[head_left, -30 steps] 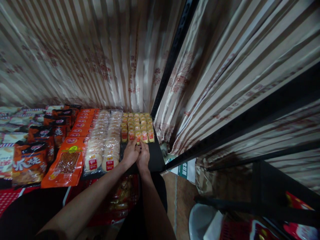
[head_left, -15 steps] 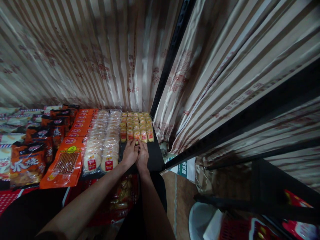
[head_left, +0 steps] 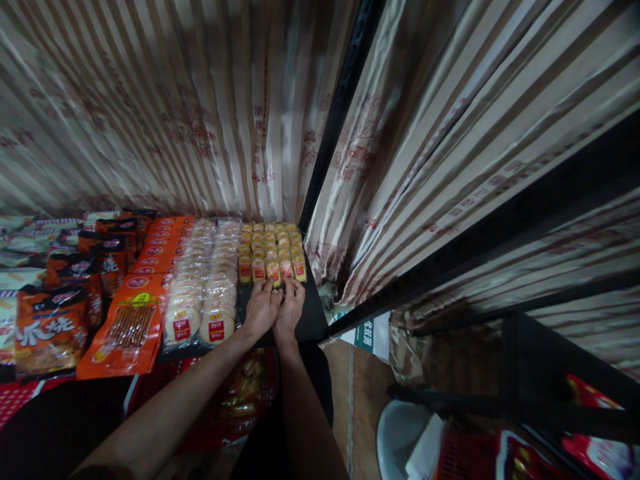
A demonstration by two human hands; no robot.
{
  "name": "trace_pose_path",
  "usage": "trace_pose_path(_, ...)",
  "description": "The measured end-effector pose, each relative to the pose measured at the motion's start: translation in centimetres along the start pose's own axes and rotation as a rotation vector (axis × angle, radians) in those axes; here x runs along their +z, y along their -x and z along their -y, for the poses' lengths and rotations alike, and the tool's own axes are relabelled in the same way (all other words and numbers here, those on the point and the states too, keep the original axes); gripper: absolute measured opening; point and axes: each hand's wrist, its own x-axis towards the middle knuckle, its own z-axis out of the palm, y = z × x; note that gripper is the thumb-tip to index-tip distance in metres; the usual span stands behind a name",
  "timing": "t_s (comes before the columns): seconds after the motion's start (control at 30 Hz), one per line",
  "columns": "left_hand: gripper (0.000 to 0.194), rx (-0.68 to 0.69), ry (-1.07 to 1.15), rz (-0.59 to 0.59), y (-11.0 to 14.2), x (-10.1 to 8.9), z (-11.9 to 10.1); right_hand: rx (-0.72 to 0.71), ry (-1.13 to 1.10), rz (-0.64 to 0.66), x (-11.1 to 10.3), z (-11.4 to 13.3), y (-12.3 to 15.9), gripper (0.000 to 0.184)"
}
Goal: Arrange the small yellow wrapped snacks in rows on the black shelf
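My left hand [head_left: 263,308] and my right hand [head_left: 291,308] are side by side at the front of a block of small yellow snack packets [head_left: 272,256] with red labels. The packets stand in close rows on a black shelf board [head_left: 311,313]. Both hands have their fingers stretched forward, with the tips at the lower edge of the front row. The left fingertips meet the middle packets, the right ones those a little to the right. I see nothing held in either hand; the palms are hidden.
To the left stand rows of clear-wrapped round crackers [head_left: 218,313], orange stick-snack bags [head_left: 131,327] and orange-black snack bags [head_left: 53,330]. A striped curtain [head_left: 210,113] hangs behind. Black metal posts [head_left: 327,153] frame the right; a white basin [head_left: 395,437] sits on the floor.
The right hand's fingers have moved slightly right and spread away from the left hand. The left fingertips remain near the middle packets. The view has shifted a little.
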Motion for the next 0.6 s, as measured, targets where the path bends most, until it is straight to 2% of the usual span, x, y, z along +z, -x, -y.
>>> trace_pose_path(0.07,0.047,-0.002,-0.004,0.005,-0.1,0.1,0.1,-0.015,0.065,-0.026,-0.1,0.0,-0.1,0.040)
trace_pose_path(0.27,0.045,0.020,0.001,-0.012,-0.4,0.4,0.6,-0.025,0.108,0.064,-0.2,0.0,-0.3,0.041)
trace_pose_path(0.6,0.044,0.000,0.033,-0.027,0.8,-0.3,0.0,-0.041,0.080,0.029,-0.5,0.1,-0.1,0.038)
